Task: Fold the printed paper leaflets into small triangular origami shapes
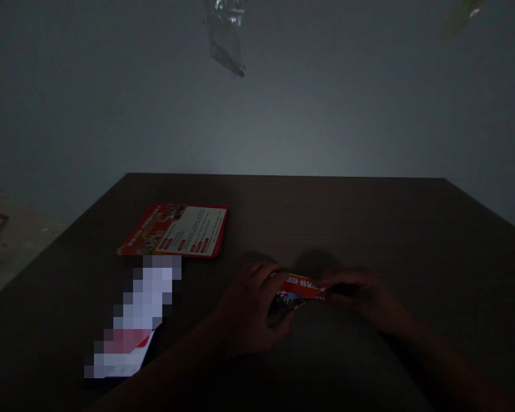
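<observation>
Between my two hands is a folded red printed leaflet point(302, 286) with white lettering and a dark picture on its lower part. My left hand point(253, 309) is curled around its left end, thumb below and fingers above. At the right end, which narrows to a point, my right hand point(356, 292) pinches the paper between thumb and fingers. Dim light hides the fine details of the folds. Left of my hands lies a stack of similar red leaflets point(189, 229), flat, with a white text panel.
A phone point(131, 363) with a lit, partly pixelated screen lies beside my left forearm. The dark wooden table point(326, 206) meets a grey wall point(326, 103) at its far edge. A clear plastic bag point(227, 40) hangs on the wall.
</observation>
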The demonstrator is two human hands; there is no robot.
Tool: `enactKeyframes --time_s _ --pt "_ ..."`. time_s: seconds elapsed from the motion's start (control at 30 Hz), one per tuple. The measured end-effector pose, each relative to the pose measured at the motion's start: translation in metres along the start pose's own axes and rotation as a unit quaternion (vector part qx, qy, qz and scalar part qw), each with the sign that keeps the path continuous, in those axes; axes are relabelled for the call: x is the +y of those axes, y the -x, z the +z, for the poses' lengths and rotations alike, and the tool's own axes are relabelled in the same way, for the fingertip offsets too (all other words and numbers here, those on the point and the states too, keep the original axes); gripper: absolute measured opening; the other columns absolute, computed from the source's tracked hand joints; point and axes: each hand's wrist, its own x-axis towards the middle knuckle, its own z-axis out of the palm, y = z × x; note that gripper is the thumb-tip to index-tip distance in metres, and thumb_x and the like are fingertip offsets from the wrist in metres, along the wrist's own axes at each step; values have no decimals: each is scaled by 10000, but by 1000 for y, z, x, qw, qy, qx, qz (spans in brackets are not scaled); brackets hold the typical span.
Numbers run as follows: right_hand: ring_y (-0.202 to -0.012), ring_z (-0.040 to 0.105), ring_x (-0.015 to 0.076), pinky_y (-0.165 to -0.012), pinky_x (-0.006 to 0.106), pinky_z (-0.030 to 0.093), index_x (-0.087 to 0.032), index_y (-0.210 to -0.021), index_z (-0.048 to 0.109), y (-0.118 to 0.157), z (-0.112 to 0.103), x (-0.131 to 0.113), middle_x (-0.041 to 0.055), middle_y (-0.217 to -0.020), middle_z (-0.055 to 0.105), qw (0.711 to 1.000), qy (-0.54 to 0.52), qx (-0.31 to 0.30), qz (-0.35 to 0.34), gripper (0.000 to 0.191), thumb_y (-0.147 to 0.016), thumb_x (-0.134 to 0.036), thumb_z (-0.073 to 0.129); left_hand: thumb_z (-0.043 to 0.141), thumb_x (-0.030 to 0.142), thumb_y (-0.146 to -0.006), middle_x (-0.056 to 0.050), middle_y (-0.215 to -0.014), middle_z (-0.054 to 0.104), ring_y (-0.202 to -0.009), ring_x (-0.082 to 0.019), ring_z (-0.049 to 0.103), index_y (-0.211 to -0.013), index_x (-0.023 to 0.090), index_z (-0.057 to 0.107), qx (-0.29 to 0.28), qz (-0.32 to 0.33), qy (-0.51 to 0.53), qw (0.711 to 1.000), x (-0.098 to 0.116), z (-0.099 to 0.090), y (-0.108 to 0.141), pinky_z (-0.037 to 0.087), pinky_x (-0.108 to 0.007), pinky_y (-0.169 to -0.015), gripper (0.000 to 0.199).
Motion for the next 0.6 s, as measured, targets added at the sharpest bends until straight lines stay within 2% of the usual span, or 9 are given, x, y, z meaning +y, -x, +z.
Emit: enactKeyframes --time_s 0.2,0.37,0.47,0.6 --pt "-710 693 178 -659 293 569 -248 -784 743 1 3 -3 17 -790 746 997 -43 5 56 131 -658 -270 770 612 284 -727 -104 -1192 546 -1095 -253 485 -1168 165 530 -10 6 12 1000 1 -2 1 411 -412 -951 465" --pt "-740 697 172 -695 293 570 -247 -800 740 2 7 -6 17 -816 750 995 -62 16 75 110 -692 -273 743 610 304 -737 -116 -1201 532 -1097 -266 483 -1163 163 534 -3 11 -4 1000 1 0 1 413 -420 -945 455" --pt "-756 700 181 -714 304 570 -236 -801 739 1 9 -7 22 -826 753 994 -66 41 83 109 -699 -275 736 585 261 -767 -132 -1250 503 -1156 -283 456 -1171 166 516 47 24 -31 998 3 -1 1 383 -452 -977 420" --pt "-714 701 204 -664 308 572 -215 -748 741 -1 12 -10 41 -784 755 983 -67 125 118 140 -649 -311 765 583 185 -781 -133 -1264 485 -1181 -302 440 -1144 198 509 164 44 -78 982 6 -6 6 377 -477 -956 371"
